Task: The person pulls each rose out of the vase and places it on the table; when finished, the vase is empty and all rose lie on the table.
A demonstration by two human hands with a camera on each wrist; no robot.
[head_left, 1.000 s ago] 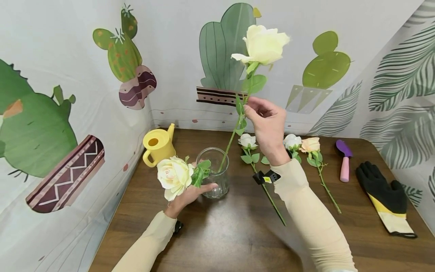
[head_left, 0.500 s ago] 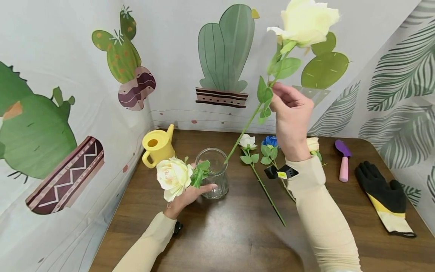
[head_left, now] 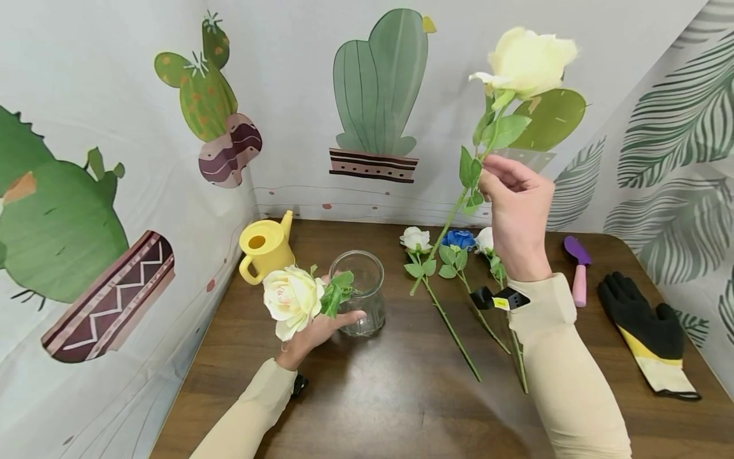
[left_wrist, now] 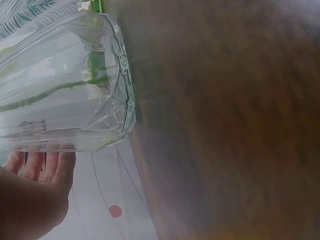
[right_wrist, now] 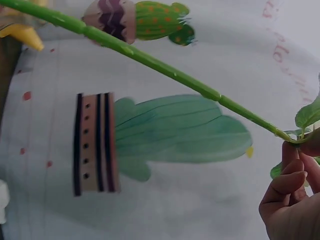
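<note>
My left hand (head_left: 321,328) grips a clear glass vase (head_left: 367,309) on the table, thumb at its near side. In the left wrist view, the fingers (left_wrist: 60,167) lie against the vase wall, and a green stem (left_wrist: 40,95) shows through the glass. One cream rose (head_left: 294,299) leans out over the left rim, its bloom overlapping the left hand. High to the vase's right, my right hand (head_left: 520,207) pinches another cream rose (head_left: 527,64) by its leafy stem below the bloom. Its long bare stem (right_wrist: 150,61) slants down-left, the lower end outside the vase.
A yellow watering can (head_left: 266,252) stands behind left. Right of the vase lie a white rose (head_left: 415,239), a blue rose (head_left: 459,240) and another white rose (head_left: 485,240), partly behind the right arm. Farther right are a purple-and-pink trowel (head_left: 579,274) and a black-and-yellow glove (head_left: 648,331).
My right hand has drawn the cream rose up out of the vase and carried it to the right. The left hand and vase have stayed in place.
</note>
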